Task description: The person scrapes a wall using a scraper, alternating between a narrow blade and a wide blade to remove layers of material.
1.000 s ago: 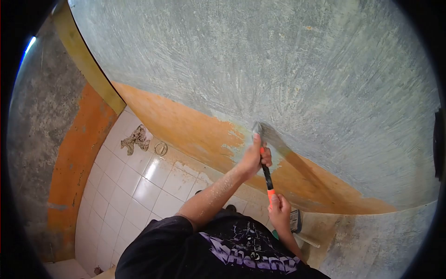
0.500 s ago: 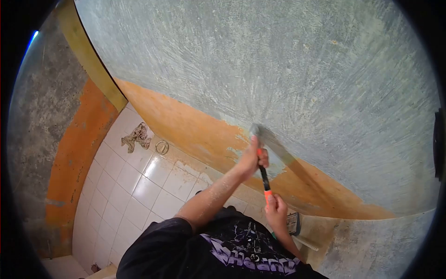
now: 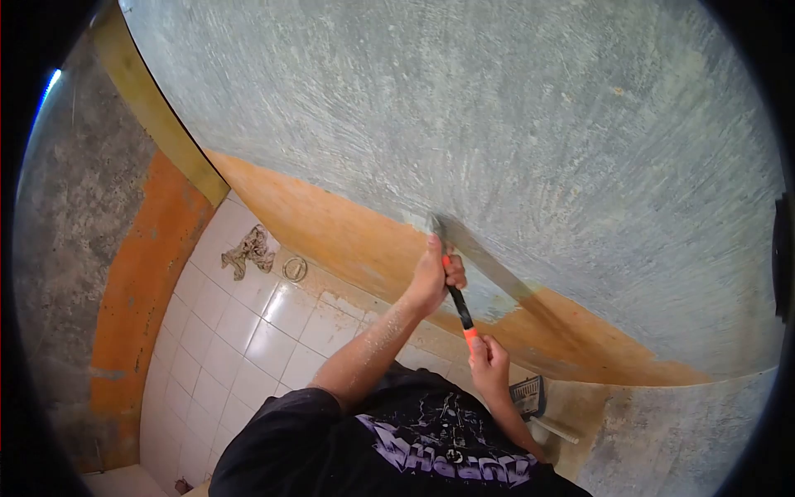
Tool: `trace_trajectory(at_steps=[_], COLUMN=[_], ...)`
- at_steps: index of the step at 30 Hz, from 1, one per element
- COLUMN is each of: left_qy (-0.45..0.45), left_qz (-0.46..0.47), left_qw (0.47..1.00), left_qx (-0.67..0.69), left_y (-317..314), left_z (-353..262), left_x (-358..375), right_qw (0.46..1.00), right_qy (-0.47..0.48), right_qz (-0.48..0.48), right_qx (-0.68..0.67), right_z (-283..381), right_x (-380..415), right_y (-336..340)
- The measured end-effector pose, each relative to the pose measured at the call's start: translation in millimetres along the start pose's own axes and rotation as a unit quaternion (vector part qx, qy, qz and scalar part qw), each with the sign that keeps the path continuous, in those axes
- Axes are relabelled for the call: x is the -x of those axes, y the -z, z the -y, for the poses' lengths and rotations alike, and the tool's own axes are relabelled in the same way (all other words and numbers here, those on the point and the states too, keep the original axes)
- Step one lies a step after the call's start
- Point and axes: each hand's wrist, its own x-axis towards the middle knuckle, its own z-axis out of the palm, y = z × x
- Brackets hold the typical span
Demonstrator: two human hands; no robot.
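A long-handled scraper (image 3: 460, 308) with a black and orange handle slants up against the wall, its grey head (image 3: 436, 222) at the border between grey surface and orange paint. My left hand (image 3: 432, 272) is closed around the handle just below the head, the thumb stretched up along it. Lower down, my right hand (image 3: 489, 364) grips the orange end of the handle. Pale dust or flakes cling to my left forearm. The blade's edge is blurred where it meets the wall.
Orange paint (image 3: 331, 213) forms a band along the wall's foot. On the white tiled floor (image 3: 248, 335) lie a crumpled cloth (image 3: 251, 251) and a ring-shaped object (image 3: 295, 268). A dark slotted object (image 3: 527, 398) is by my right arm. Another wall (image 3: 70, 248) stands at left.
The scraper head and both hands have shifted left along the wall, the left hand more than the right. Both keep their hold on the handle. The view has moved slightly.
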Motion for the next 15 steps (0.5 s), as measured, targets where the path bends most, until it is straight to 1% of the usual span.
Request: trace_trajectory(at_steps=[2, 4, 7, 8, 10, 13, 14, 15], left_qy=[0.038, 0.042, 0.036, 0.028, 0.024, 0.047, 0.059, 0.049], left_qz=[0.012, 0.023, 0.037, 0.04, 0.04, 0.032, 0.046, 0.057], left_qw=[0.999, 0.999, 0.999, 0.999, 0.999, 0.998, 0.997, 0.997], left_qx=[0.0, -0.003, -0.004, -0.004, 0.005, -0.004, -0.006, -0.002], left_y=[-5, -5, 3, 11, 14, 1, -4, -1], left_z=[12, 12, 2, -12, -20, -2, 5, 4], left_x=[3, 3, 4, 2, 2, 4, 5, 4], right_qw=[0.999, 0.997, 0.999, 1.0, 1.0, 0.998, 0.998, 0.998], right_qy=[-0.015, -0.036, -0.001, -0.003, -0.009, 0.033, 0.008, 0.001], right_qz=[-0.018, -0.027, -0.013, -0.013, -0.009, -0.044, -0.06, -0.053], right_qx=[-0.03, -0.055, 0.039, 0.02, -0.021, 0.038, 0.029, 0.034], right_z=[-7, -6, -4, 1, 9, 0, 5, 5], right_x=[10, 17, 6, 4, 2, 10, 17, 14], right_y=[8, 15, -3, -10, -22, -6, 0, 2])
